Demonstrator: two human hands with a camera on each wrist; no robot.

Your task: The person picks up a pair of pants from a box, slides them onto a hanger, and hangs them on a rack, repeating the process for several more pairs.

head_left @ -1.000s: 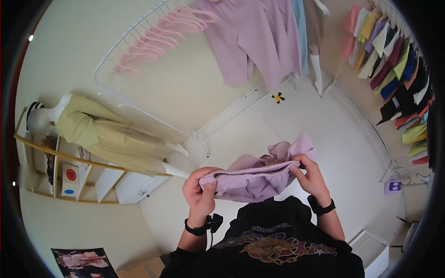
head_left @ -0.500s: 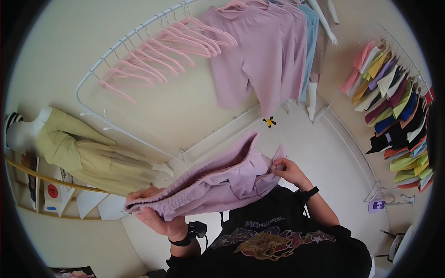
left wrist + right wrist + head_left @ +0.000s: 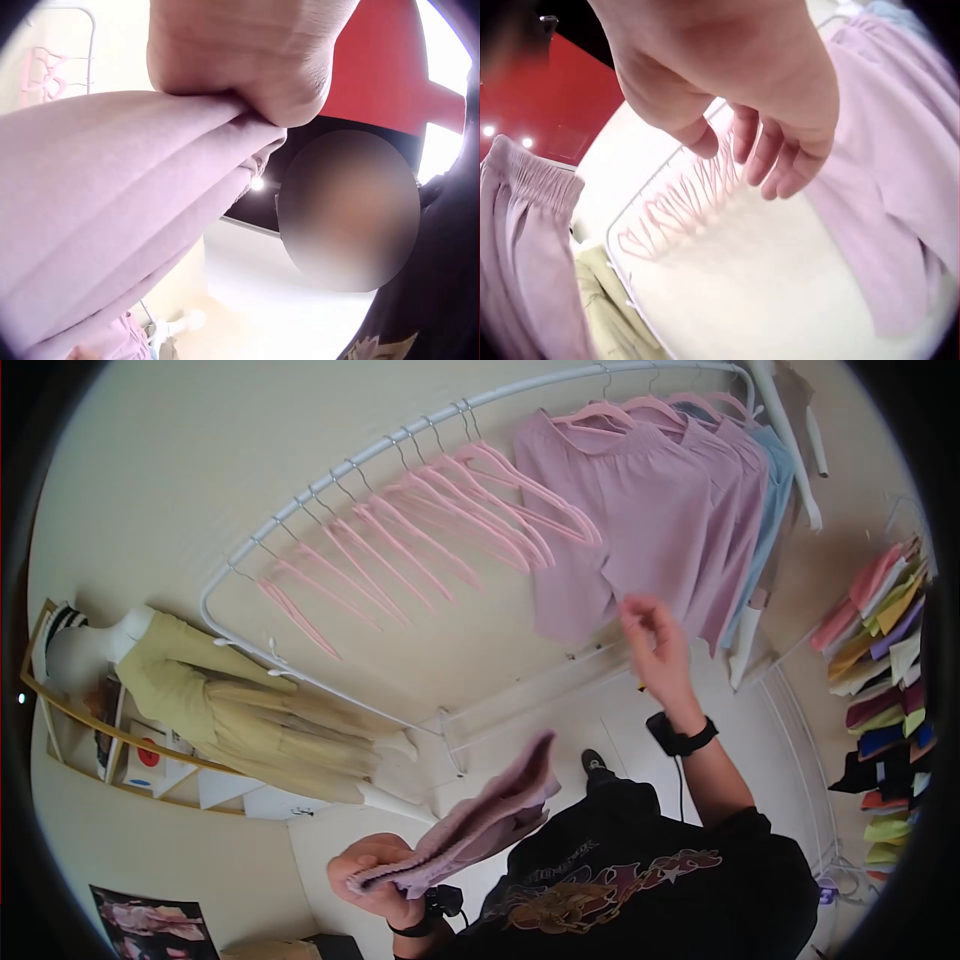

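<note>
Lilac trousers (image 3: 480, 818) with a gathered elastic waistband hang from my left hand (image 3: 374, 875), which grips them by the waistband end at the lower left. In the left wrist view the same trousers (image 3: 112, 202) fall in long folds below the hand. My right hand (image 3: 660, 650) is raised in front of the rack, fingers loosely bent and holding nothing. It overlaps the lower part of the hanging lilac trousers (image 3: 620, 510) in the head view. Left of it, several bare pink hangers (image 3: 540, 510) hang on the white rail (image 3: 330, 479).
A mannequin (image 3: 185, 660) in yellow-green clothes stands on the left beside a wood-edged shelf (image 3: 140, 740). Blue trousers (image 3: 772, 485) hang at the rail's right end. Another rack of colourful clothes (image 3: 880, 630) is at far right. A poster (image 3: 160, 925) shows at lower left.
My right hand has let go of the lilac trousers and risen toward the rack. The left hand keeps hold of the waistband. The view has turned up toward the rail.
</note>
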